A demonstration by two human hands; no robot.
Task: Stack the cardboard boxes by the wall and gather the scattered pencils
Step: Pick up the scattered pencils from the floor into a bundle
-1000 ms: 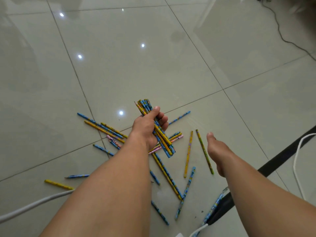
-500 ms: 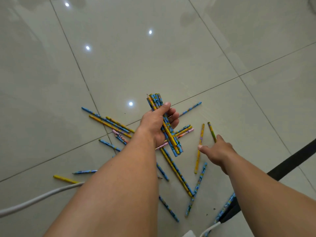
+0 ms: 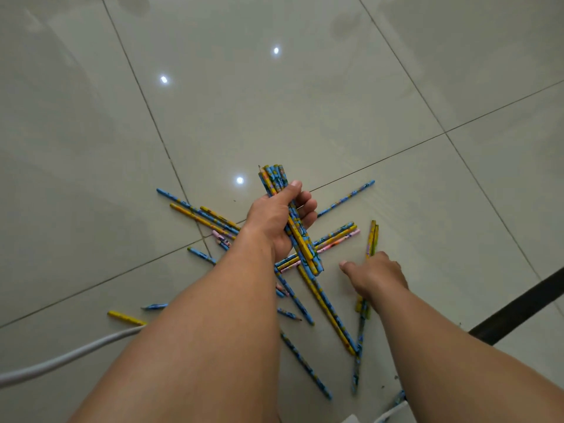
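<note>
Since half a second ago our right hand (image 3: pixel 376 277) has dropped onto two yellow-green pencils (image 3: pixel 372 239), fingers bent down over them; whether they pinch yet we cannot tell. Our left hand (image 3: pixel 276 222) grips a bundle (image 3: pixel 273 180) of roughly eight. About twenty loose pencils (image 3: pixel 201 212) lie scattered on the floor (image 3: pixel 305 102); no boxes show. We judge the gathering under halfway.

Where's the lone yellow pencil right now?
In the head view, the lone yellow pencil lies on the floor at the scatter's far left, just beyond the white cable, beside a short blue pencil.
</note>
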